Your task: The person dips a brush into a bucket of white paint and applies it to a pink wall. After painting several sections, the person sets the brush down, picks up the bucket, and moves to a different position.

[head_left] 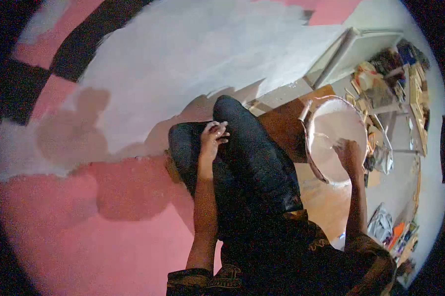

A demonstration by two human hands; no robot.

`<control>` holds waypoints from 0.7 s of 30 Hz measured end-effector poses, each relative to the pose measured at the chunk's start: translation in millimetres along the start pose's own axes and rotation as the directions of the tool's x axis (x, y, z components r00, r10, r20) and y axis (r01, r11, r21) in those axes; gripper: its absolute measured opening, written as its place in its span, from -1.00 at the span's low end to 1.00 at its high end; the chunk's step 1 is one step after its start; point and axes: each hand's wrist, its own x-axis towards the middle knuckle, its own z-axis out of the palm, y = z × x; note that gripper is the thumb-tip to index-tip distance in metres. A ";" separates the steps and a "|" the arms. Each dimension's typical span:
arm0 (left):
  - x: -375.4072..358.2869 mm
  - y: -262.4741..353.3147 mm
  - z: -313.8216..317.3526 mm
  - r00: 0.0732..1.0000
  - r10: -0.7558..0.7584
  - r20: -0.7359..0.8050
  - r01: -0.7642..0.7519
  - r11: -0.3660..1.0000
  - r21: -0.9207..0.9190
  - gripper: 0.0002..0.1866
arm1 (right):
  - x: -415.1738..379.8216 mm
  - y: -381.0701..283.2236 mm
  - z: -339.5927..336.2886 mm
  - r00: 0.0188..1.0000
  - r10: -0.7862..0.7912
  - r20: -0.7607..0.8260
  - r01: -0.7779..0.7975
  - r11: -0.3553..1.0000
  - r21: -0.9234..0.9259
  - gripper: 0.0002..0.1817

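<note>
Across the crusty, round bucket rim (309,148) reaches the right hand (349,154).

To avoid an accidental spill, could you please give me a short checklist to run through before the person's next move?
1. Left hand away from the bucket: ok, it is by the knees.
2. Right hand out of the bucket: not ok, it reaches inside.
3. Right hand's grip on anything: cannot tell, the view there is unclear.
4. Left hand clean: not ok, it bears whitish marks.
5. Bucket's footing steady: cannot tell from above.
6. Wall one colour: not ok, white, pink and black areas show.
</note>
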 end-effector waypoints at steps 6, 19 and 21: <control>0.5 1.8 2.4 0.997 0.035 -0.062 -0.035 0.999 0.001 -0.69 | 4.0 4.1 -16.4 0.999 0.054 0.004 -0.054 0.999 -0.003 -0.76; -0.7 0.9 -3.3 0.999 0.026 -0.035 -0.028 0.996 -0.081 -0.75 | 24.7 15.6 20.5 0.996 -0.058 0.066 0.059 0.998 -0.020 -0.69; 2.9 -0.6 -6.5 0.999 0.043 -0.018 -0.044 0.998 -0.052 -0.74 | 21.7 11.2 8.0 0.998 -0.036 0.045 0.037 0.999 -0.015 -0.69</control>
